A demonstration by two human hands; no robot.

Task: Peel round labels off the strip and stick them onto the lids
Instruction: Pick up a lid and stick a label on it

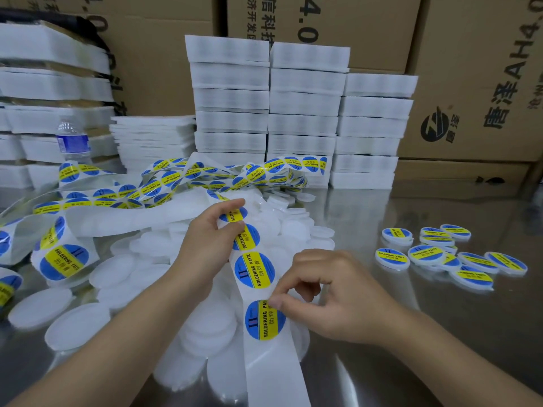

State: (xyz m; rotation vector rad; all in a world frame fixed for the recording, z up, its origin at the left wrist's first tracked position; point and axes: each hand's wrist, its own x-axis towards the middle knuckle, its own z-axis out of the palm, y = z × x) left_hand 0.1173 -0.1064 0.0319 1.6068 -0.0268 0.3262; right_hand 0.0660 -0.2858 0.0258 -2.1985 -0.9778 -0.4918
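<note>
Two bare hands are at work over a reflective metal counter [411, 362] in the head view. The left hand [211, 233] has its thumb and curled fingers pinched on the label strip [273, 374], holding it raised higher up its length. The right hand [332, 295] has thumb and forefinger closed on the upper right edge of the lowest label [263, 321], a round blue and yellow sticker marked "SOLDERING PASTE"; its other fingers are curled and hold nothing. Whether that edge has lifted off the backing cannot be told. Below this label the strip is bare white backing running toward the near edge. The rest of the strip lies in loose coils to the left and behind. Plain white lids [76, 326] are heaped under and left of the hands. A group of labelled lids [426, 255] lies well apart to the right. Stacked white foam trays [302, 107], a water bottle [73, 142] and cardboard boxes [470, 69] stand behind.
</note>
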